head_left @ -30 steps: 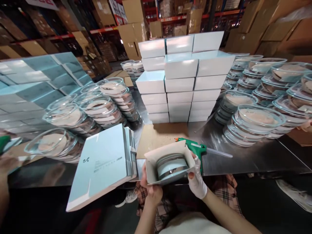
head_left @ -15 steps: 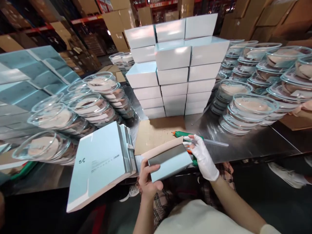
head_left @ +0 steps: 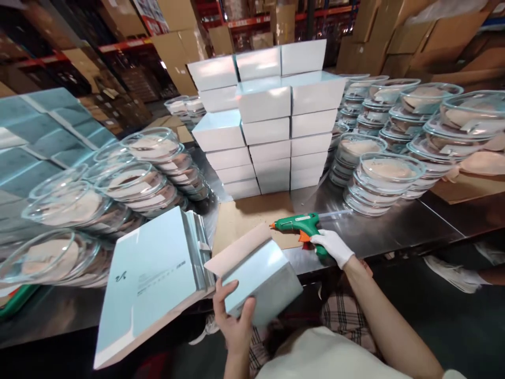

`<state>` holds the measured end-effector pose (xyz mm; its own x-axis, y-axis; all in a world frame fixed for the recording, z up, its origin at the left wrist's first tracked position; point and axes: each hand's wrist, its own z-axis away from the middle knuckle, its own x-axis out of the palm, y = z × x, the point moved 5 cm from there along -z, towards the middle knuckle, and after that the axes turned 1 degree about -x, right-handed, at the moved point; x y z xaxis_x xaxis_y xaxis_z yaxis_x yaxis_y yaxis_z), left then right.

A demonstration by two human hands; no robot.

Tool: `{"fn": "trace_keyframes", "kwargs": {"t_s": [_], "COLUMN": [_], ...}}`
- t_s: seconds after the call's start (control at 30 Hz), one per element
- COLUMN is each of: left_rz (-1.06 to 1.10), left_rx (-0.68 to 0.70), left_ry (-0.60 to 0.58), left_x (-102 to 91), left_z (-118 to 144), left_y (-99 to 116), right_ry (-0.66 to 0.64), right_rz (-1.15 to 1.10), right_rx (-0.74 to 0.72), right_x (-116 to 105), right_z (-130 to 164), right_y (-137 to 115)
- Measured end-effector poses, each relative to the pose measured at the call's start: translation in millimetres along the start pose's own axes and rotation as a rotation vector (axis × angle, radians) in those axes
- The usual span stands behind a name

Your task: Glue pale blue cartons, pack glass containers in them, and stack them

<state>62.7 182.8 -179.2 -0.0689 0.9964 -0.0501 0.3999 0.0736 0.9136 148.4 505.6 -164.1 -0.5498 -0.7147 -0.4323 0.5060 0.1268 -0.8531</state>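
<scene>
Box in one hand, glue gun in the other

Left hand [head_left: 233, 322] grips pale blue box [head_left: 260, 279] at table [head_left: 394, 231] edge, flap up. Gloved right hand [head_left: 332, 246] closed round green glue gun [head_left: 302, 227] handle on cardboard [head_left: 246, 221]. Behind: stacked white boxes [head_left: 268, 121], w/ glass bowls [head_left: 379, 176] both sides.

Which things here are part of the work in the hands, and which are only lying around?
In hand:
left hand holds the light blue box
gloved right hand grips the green glue gun

Lying about:
stacked white boxes
glass bowls
flat box blanks
</scene>
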Motion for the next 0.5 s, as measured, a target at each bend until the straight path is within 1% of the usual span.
{"fn": "trace_keyframes", "kwargs": {"t_s": [0.07, 0.1, 0.17, 0.23, 0.3, 0.33, 0.4, 0.5], "left_rz": [-0.007, -0.013, -0.014, 0.007, 0.029, 0.030, 0.031, 0.061], "left_rx": [-0.162, -0.220, -0.295, -0.339, -0.376, -0.382, -0.359, -0.275], "left_ry": [-0.025, -0.059, -0.162, -0.267, -0.342, -0.361, -0.380, -0.414], "left_x": [-2.7, 0.4, 14.2, 32.7, 49.5, 55.9, 64.9, 73.0], "left_z": [2.7, 3.9, 6.2, 9.0, 12.6, 14.3, 16.8, 19.3], "left_y": [-2.3, -2.3, -0.6, 1.7, 3.5, 4.8, 9.3, 19.8], "right_ry": [0.016, 0.032, 0.024, -0.065, -0.145, -0.143, -0.071, 0.009], "right_rz": [-0.151, -0.245, -0.424, -0.533, -0.516, -0.477, -0.351, -0.192], "right_rx": [-0.042, -0.071, -0.128, -0.145, -0.124, -0.113, -0.135, -0.311], "right_x": [-4.9, -7.1, -9.2, -7.0, -3.6, -3.1, -4.4, -4.1], "right_z": [11.4, 18.9, 34.8, 50.3, 65.0, 71.9, 84.8, 101.3], "right_y": [-3.1, -4.9, -7.6, -6.1, 1.5, 7.1, 16.5, 14.4]}}
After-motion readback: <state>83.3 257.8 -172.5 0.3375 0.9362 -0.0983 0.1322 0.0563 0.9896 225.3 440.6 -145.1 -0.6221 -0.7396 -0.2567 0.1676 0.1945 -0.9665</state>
